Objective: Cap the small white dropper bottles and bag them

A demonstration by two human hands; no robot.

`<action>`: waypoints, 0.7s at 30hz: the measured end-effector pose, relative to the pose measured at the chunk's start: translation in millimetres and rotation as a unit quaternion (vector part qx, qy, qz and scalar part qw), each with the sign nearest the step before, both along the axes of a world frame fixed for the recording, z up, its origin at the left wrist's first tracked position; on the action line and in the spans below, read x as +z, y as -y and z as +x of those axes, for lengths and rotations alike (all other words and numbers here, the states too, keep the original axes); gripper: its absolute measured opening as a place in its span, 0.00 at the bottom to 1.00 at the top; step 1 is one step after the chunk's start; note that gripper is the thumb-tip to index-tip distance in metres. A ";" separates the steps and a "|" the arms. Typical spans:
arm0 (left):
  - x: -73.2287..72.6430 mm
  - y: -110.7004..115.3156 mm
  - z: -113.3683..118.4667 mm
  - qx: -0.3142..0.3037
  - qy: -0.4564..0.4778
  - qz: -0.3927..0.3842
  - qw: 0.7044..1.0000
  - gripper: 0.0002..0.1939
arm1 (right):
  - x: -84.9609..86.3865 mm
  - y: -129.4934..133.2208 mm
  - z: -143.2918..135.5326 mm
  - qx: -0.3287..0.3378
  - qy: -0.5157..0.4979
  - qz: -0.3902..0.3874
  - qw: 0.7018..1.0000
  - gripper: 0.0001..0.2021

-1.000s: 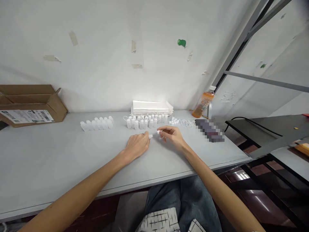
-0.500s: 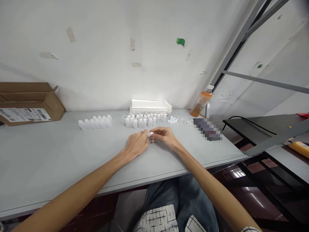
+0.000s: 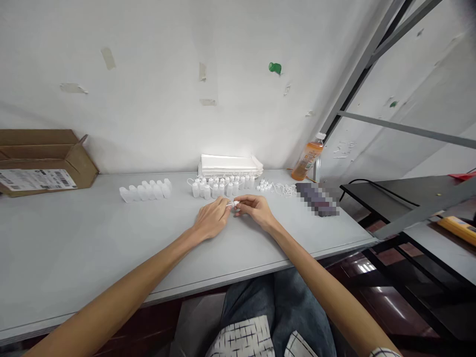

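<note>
My left hand (image 3: 211,218) is closed, its fingertips pinching a thin white piece (image 3: 229,205), possibly a cord; most of it is hidden. My right hand (image 3: 256,210) is closed too, with thumb and forefinger on a small white cap (image 3: 236,204). Both sets of fingertips nearly meet, just above the grey table. Right behind them stand several small white bottles (image 3: 207,192) in rows, some with cord loops. To their right lie a heap of small white caps (image 3: 264,185) and a tangle of white cord (image 3: 284,189).
A row of translucent empty-looking bottles (image 3: 146,191) lies left on the table (image 3: 111,248). White folded sheets (image 3: 230,162) are stacked against the wall. An orange drink bottle (image 3: 308,158) leans at the right, near a blurred-out object (image 3: 318,199). A cardboard box (image 3: 40,161) stands far left.
The white cap has shifted slightly right with my right fingertips, and a thin white strip now shows between the hands. The view has tilted a little.
</note>
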State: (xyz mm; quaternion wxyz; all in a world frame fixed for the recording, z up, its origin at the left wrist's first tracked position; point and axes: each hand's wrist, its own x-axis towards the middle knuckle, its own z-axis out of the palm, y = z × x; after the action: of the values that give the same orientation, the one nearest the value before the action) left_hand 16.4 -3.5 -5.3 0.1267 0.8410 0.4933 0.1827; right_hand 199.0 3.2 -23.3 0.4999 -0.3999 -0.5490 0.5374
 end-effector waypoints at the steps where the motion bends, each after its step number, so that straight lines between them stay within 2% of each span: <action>1: -1.6 -1.2 -0.6 -0.009 0.003 0.003 1.000 0.17 | 0.5 0.3 0.5 0.002 -0.006 -0.001 1.000 0.18; 6: -9.2 -5.0 -2.5 -0.004 0.031 0.032 0.999 0.15 | 5.2 2.6 -0.2 0.002 -0.018 -0.007 1.000 0.18; 10: -12.9 -7.0 -3.3 -0.012 0.066 0.065 0.996 0.12 | 8.4 4.0 -1.8 0.000 0.010 -0.002 1.000 0.18; 16: -18.6 -7.2 -2.7 -0.033 0.110 0.131 0.985 0.09 | 3.6 4.7 0.7 -0.015 0.131 0.037 0.991 0.22; 21: -21.7 -3.8 -0.8 -0.041 0.130 0.193 0.972 0.08 | 0.8 5.4 0.3 -0.056 0.251 0.096 0.962 0.26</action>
State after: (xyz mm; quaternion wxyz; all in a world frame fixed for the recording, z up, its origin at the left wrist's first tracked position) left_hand 15.6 0.3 -27.0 0.0326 0.8382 0.3933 0.3764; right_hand 199.3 -2.2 -22.5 0.4116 -0.5019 -0.6827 0.3355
